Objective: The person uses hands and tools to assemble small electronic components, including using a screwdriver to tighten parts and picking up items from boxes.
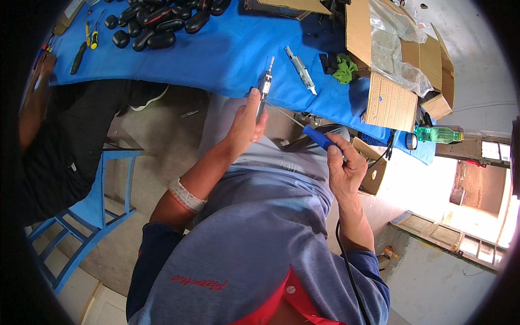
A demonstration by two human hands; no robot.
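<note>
My left hand (242,129) is closed round a slim grey device mechanism (265,85), held upright at the table's front edge. A thin metal shaft sticks out of its top. My right hand (348,169) grips a screwdriver (318,136) by its blue handle. Its thin blade points up and left toward the mechanism, and I see a gap between the two. A similar pale grey mechanism (300,70) lies on the blue tablecloth (216,59), beyond my hands and between them.
Several black rounded cases (162,39), some red-edged, are heaped at the far left near a yellow-handled screwdriver (95,40). Right of centre lie a green cloth (344,69) and an open cardboard box (391,103). A co-worker's dark-clothed leg (70,146) and a blue chair (97,200) are at left.
</note>
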